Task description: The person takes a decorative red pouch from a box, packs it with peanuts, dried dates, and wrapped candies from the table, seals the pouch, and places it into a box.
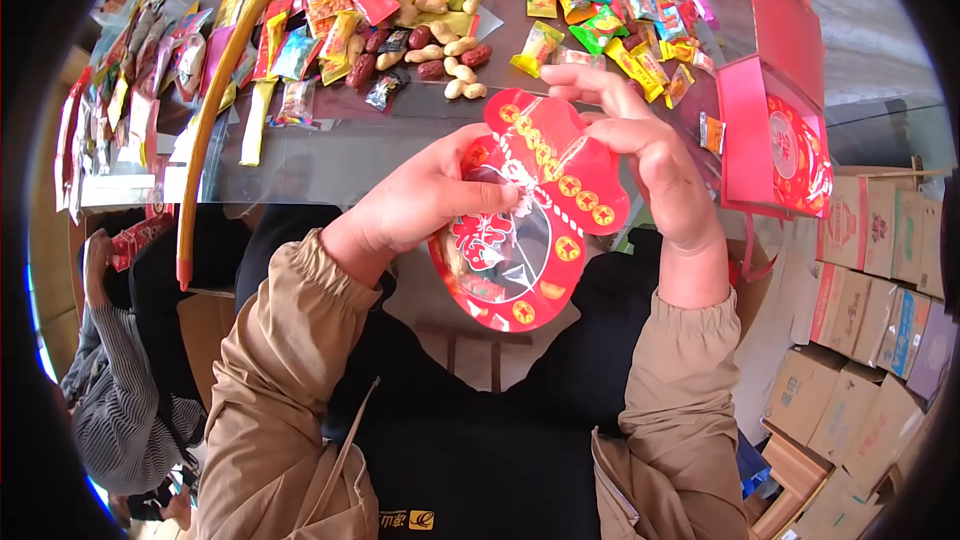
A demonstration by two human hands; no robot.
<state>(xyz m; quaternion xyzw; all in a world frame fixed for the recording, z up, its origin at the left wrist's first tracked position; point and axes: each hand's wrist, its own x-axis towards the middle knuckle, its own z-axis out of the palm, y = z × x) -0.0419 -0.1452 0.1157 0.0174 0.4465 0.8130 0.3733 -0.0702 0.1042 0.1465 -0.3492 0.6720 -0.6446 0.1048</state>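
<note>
A red, lucky-bag-shaped candy pouch with gold coin prints and a clear round window is held upright over my lap. Some contents show dimly through the window, too unclear to name. My left hand is closed on the pouch's left side, its thumb pressed across the printed rope at the neck. At the upper right edge of the pouch is my right hand, gripping that edge with some fingers while others stretch out above it.
Peanuts, red dates and many wrapped candies cover the table. A yellow stick crosses the left side. An open pink box stands right, above stacked cartons. Another person sits at the left.
</note>
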